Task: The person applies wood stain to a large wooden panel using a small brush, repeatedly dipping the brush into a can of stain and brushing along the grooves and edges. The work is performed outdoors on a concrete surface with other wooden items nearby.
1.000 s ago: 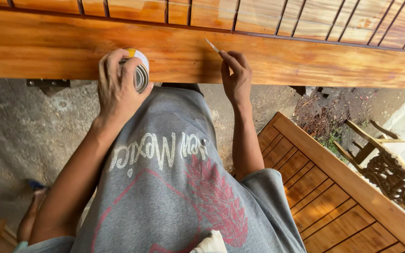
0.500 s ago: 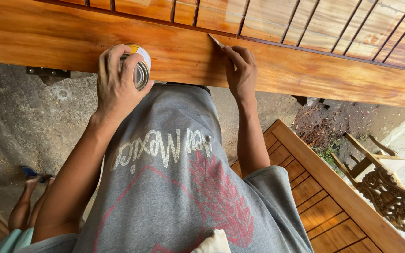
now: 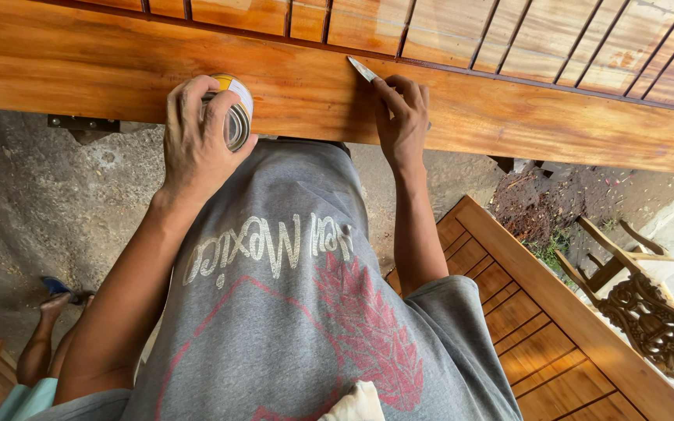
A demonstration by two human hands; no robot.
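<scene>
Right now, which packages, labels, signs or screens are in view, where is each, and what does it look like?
Small round can: gripped in the left hand against the varnished wooden rail; metal end, yellow and white label band.
Shirt print: on the grey shirt's front; pale lettering above a red plant-like figure.
No signs or screens.

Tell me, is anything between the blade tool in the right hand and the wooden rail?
Nothing visible. The right hand holds the small blade tool, and its tip already meets the wooden rail at the dark groove. The left hand holds a can aside.

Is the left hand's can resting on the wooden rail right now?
No: the left hand holds the small round can in the air in front of the wooden rail, gripped by the fingers.
</scene>
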